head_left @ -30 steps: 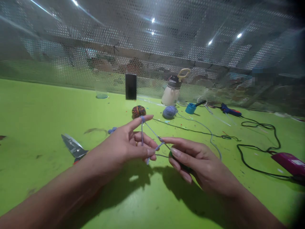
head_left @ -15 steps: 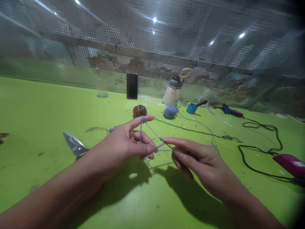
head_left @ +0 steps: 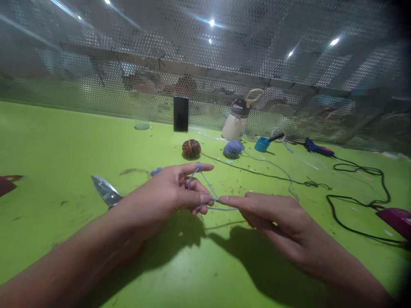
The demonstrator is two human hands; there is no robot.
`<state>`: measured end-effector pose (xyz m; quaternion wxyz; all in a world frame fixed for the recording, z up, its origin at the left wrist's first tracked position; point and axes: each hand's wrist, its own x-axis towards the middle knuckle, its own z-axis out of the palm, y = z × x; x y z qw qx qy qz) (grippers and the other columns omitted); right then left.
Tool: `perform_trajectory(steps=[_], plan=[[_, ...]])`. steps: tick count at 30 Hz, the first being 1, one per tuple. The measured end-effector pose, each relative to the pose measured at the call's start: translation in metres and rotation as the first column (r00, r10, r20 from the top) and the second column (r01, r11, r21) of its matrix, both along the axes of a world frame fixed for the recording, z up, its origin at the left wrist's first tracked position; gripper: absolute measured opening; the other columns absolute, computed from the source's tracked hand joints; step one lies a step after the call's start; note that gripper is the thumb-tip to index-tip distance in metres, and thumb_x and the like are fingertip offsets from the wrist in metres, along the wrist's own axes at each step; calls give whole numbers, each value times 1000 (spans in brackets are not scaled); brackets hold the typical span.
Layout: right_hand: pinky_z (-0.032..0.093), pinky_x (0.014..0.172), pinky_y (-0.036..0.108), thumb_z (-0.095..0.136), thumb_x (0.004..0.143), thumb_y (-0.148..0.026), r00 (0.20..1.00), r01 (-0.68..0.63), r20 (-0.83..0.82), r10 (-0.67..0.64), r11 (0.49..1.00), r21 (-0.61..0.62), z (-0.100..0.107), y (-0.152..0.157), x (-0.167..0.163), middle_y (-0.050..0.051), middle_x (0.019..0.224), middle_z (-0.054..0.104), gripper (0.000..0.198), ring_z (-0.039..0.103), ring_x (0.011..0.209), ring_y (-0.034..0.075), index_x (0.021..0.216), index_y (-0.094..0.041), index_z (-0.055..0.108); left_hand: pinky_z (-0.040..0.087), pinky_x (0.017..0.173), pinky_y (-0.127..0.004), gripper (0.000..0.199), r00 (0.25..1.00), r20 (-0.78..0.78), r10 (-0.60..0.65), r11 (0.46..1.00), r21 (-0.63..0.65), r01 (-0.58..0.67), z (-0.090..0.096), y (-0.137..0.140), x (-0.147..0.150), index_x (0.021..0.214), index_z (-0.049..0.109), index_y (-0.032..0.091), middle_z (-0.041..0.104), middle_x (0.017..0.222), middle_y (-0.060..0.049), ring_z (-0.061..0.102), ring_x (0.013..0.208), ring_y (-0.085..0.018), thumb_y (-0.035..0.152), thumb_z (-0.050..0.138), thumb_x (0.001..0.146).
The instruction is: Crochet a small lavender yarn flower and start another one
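My left hand (head_left: 183, 188) pinches a small bit of blue-violet yarn (head_left: 209, 181) between thumb and fingers. The strand is wound around its outstretched index finger and slants down to the pinch. My right hand (head_left: 276, 222) is closed on a crochet hook (head_left: 217, 200), mostly hidden by the fingers; its tip meets the yarn beside the left thumb. The right index finger reaches along the hook. Beyond the hands sits the blue-violet yarn ball (head_left: 233, 148), its tail running down toward my right hand. A multicoloured yarn ball (head_left: 191, 149) lies to its left.
Scissors (head_left: 105, 190) lie partly under my left forearm on the green table (head_left: 58, 141). Along the back stand a phone (head_left: 181, 114), a bottle (head_left: 236, 122) and a blue tape-like roll (head_left: 262, 144). A glue gun (head_left: 317, 148) and a magenta device (head_left: 394, 222) with black cord lie right.
My right hand has turned flatter, hiding the green hook handle, and the hook tip is lower and nearer the left fingers. The view has shifted slightly.
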<state>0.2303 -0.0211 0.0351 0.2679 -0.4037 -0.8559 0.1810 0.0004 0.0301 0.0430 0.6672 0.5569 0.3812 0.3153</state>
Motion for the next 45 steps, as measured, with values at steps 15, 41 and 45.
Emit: perform_trajectory(steps=[15, 41, 45], plan=[[37, 60, 27, 43, 85, -3, 997, 14, 74, -15, 1000, 15, -3, -2, -2, 0, 77, 63, 54, 54, 68, 16, 131, -29, 55, 41, 62, -29, 72, 1000, -8, 1, 999, 44, -1, -1, 1, 1, 137, 42, 15, 66, 68, 0, 56, 61, -13, 19, 74, 73], [39, 59, 28, 39, 86, -1, 988, 54, 141, -59, 998, 40, -5, -3, -7, 4, 78, 62, 55, 56, 65, 18, 133, -24, 54, 47, 60, -32, 67, 987, -156, 41, 972, 234, -4, 4, -1, 7, 134, 45, 12, 65, 67, 0, 60, 60, -16, 16, 65, 70], [40, 59, 29, 38, 87, -1, 987, 64, 141, -71, 996, 57, -5, -3, -9, 5, 78, 62, 53, 56, 66, 18, 133, -23, 55, 48, 60, -32, 66, 987, -157, 46, 970, 242, -7, 3, -1, 7, 134, 46, 13, 65, 67, 0, 60, 60, -16, 15, 65, 70]])
